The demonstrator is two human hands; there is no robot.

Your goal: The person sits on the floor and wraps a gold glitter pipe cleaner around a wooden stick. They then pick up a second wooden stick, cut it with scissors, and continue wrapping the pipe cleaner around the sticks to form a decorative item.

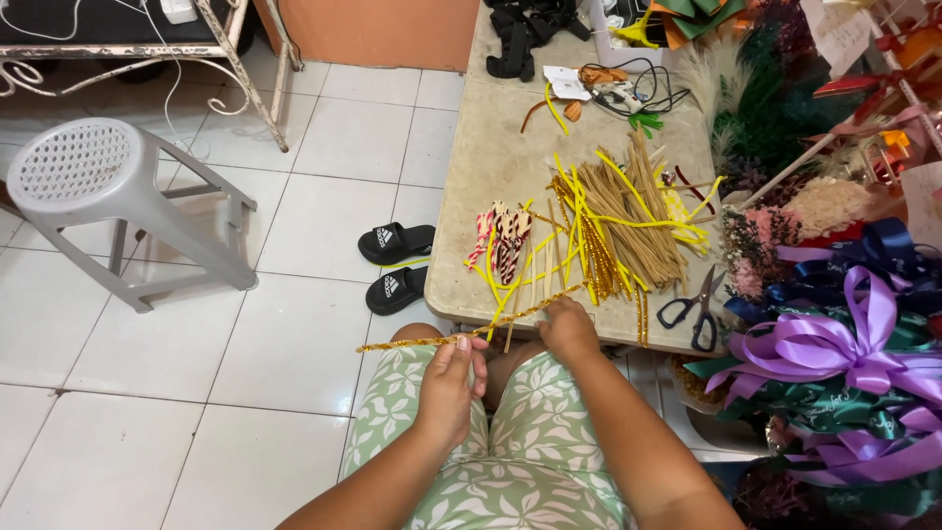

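Sitting beyond both hands, a beige table [491, 167] carries a white paper tag [566, 83] at its far end. The left hand [449, 385] and right hand [567, 329] each pinch closed on one gold tinsel stem [471, 332], stretched slantwise between them above the person's lap.

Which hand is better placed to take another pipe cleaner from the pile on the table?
Probably the right hand: it rests at the table edge, nearer the pile. The left hand is over the lap, holding the gold pipe cleaner.
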